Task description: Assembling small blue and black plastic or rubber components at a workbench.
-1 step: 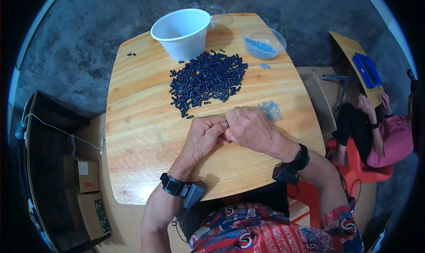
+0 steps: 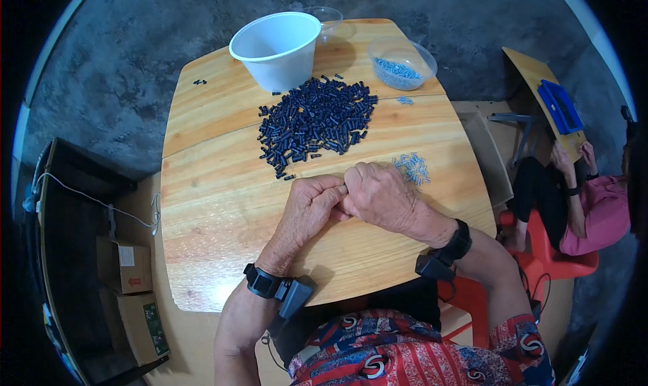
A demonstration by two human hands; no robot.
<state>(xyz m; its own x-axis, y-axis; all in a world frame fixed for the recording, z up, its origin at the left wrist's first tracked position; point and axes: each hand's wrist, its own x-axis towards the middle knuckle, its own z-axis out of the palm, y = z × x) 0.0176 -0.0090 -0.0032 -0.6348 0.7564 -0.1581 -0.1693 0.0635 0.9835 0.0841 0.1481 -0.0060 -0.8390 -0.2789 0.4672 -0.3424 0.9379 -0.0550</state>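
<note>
My left hand point(image 2: 313, 206) and my right hand point(image 2: 379, 195) meet over the near middle of the table. Fingertips of both are pinched together, and whatever sits between them is too small and covered to name. Just beyond lies a big heap of short black cylindrical parts point(image 2: 314, 119), a few of them loose at its near edge. Close by my right hand is a small spread of thin pale-blue pin-like pieces point(image 2: 412, 168). More such pieces fill the bottom of a clear plastic bowl point(image 2: 420, 58) at the far right.
A white bucket point(image 2: 280, 67) stands behind the heap, with a clear container point(image 2: 329, 22) behind it. The wooden table point(image 2: 223, 237) has rounded corners. Cardboard boxes point(image 2: 135, 268) are on the left. At right, a co-worker in pink point(image 2: 597, 214) sits by another table with a blue tray point(image 2: 561, 108).
My hands keep the same pinched pose. The co-worker's hand at the right has shifted slightly.
</note>
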